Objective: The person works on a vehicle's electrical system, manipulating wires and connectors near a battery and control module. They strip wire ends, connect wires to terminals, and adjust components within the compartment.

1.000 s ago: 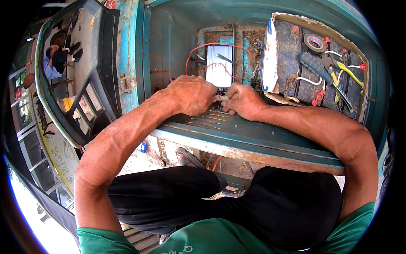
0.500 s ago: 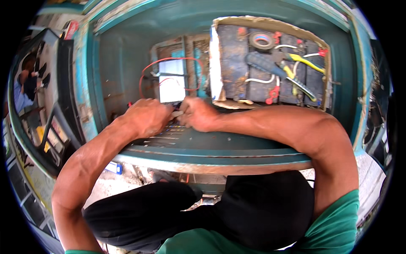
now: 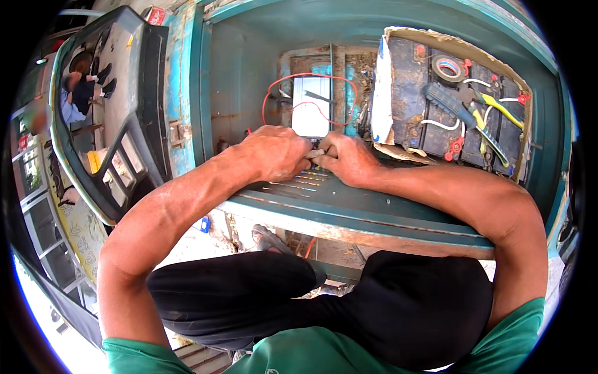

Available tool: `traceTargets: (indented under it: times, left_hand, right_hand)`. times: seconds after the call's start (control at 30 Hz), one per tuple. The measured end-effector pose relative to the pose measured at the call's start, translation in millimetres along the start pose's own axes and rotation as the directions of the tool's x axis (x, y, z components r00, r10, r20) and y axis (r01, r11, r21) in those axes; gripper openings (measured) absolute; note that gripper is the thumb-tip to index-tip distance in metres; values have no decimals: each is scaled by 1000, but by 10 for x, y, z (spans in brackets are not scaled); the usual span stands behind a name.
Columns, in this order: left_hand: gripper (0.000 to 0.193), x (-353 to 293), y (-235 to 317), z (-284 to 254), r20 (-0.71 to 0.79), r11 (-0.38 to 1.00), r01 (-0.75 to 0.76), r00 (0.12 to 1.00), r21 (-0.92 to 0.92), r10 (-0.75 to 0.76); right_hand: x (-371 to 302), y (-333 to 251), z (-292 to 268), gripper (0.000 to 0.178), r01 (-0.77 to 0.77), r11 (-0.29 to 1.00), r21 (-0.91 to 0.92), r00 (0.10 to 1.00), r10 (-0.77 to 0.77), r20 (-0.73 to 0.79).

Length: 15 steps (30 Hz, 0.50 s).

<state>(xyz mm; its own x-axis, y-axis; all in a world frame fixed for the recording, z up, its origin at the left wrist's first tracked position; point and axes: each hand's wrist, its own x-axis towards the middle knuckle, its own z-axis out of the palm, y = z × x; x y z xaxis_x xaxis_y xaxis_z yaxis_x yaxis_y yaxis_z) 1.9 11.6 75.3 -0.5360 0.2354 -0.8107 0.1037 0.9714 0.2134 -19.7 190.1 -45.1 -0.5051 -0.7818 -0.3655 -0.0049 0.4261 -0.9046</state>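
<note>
My left hand [image 3: 277,153] and my right hand [image 3: 352,159] meet over the front part of a green metal tray [image 3: 374,202]. Both are closed, with thumbs and fingertips pinched together around something small that the fingers mostly hide. Just beyond them lies a white rectangular panel or box [image 3: 310,115], its near end close to my knuckles. A thin red wire [image 3: 280,81] loops round and across it. Below my hands, several thin pieces with coloured spots [image 3: 305,181] show along the tray's floor; their kind is unclear.
At the right, a torn cardboard box [image 3: 381,93] holds several dark batteries [image 3: 408,87] joined by white wires. A tape roll [image 3: 462,70], a blue-grey handled tool [image 3: 448,103] and yellow-handled pliers [image 3: 498,109] lie on top. Another person [image 3: 78,100] sits at the far left.
The whole view has shifted, so the tray and box appear farther right. My hands stay together near the white panel, fingers still pinched.
</note>
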Motion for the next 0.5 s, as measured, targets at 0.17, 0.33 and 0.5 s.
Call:
traceTargets:
  times: [0.17, 0.33, 0.5]
  left_hand:
    - [29, 3, -31, 47, 17, 999, 25, 1000, 23, -25]
    - [28, 30, -21, 68, 5, 999, 42, 999, 22, -42]
    - [27, 68, -72, 110, -13, 999, -7, 1000, -52, 6]
  right_hand:
    - [39, 2, -102, 26, 196, 967, -165, 979, -182, 96]
    - [33, 56, -97, 24, 238, 962, -133, 968, -225, 107]
    - [9, 72, -99, 24, 218, 972, -93, 973, -209, 100]
